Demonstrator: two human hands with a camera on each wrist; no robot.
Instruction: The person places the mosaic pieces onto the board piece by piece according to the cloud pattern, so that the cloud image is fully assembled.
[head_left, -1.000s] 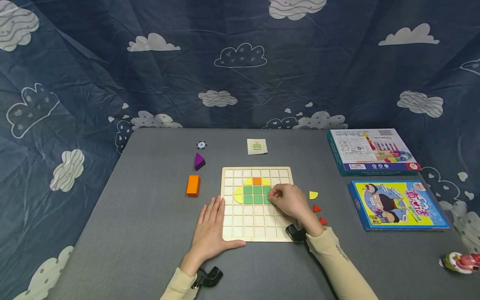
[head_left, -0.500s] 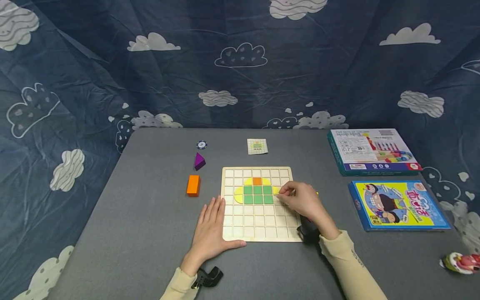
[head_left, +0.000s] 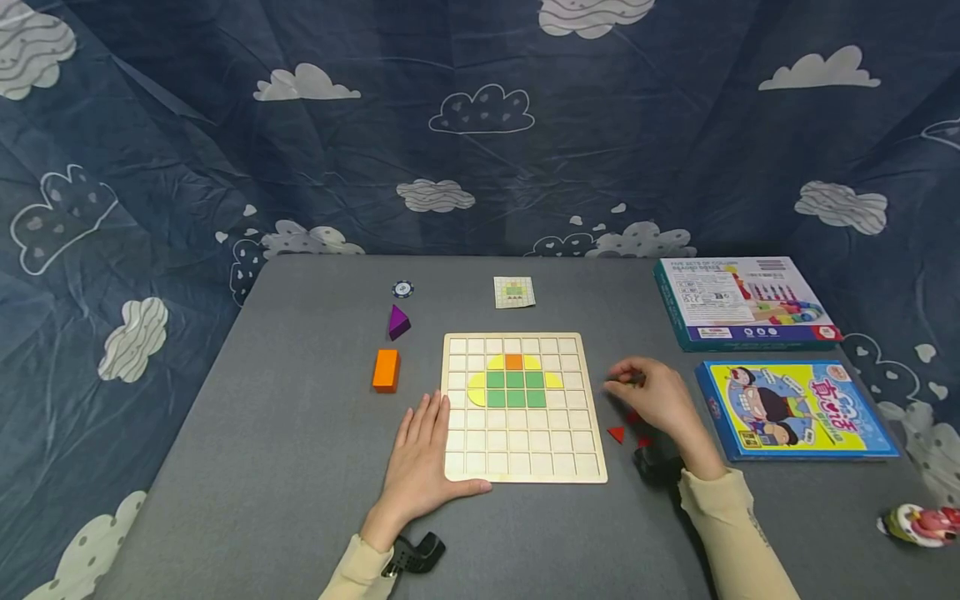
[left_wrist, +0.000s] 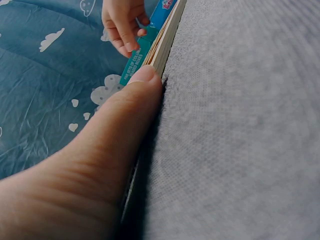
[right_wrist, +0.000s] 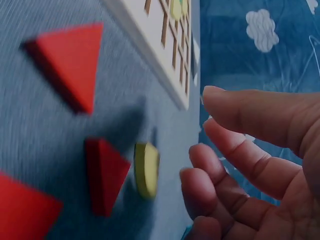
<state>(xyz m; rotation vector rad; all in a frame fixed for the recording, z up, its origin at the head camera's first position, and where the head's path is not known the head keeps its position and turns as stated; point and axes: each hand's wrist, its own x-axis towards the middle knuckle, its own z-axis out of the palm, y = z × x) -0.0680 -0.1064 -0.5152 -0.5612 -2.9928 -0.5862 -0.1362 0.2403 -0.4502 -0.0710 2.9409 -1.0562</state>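
A wooden grid board (head_left: 525, 467) lies mid-table with green squares (head_left: 514, 389), an orange square (head_left: 513, 362) and yellow rounded pieces (head_left: 553, 381) set in it. My left hand (head_left: 423, 467) lies flat at its lower left corner, and in the left wrist view the thumb (left_wrist: 115, 130) presses against the board's edge (left_wrist: 162, 45). My right hand (head_left: 648, 398) hovers right of the board with loosely curled fingers that hold nothing. In the right wrist view this hand (right_wrist: 200, 131) is just above a loose yellow piece (right_wrist: 146, 169) and red triangles (right_wrist: 70, 62). One red triangle (head_left: 617, 433) shows beside the board.
An orange block (head_left: 386, 370), a purple prism (head_left: 398, 322) and a chip (head_left: 402, 290) lie left of the board. A small pattern card (head_left: 514, 292) lies behind it. Two boxes (head_left: 742, 302) (head_left: 795, 408) sit at the right, a small toy (head_left: 918, 525) at the right edge.
My right hand left the board, where a yellow piece now sits right of the green squares, and moved right over the loose pieces. The left hand has not moved.
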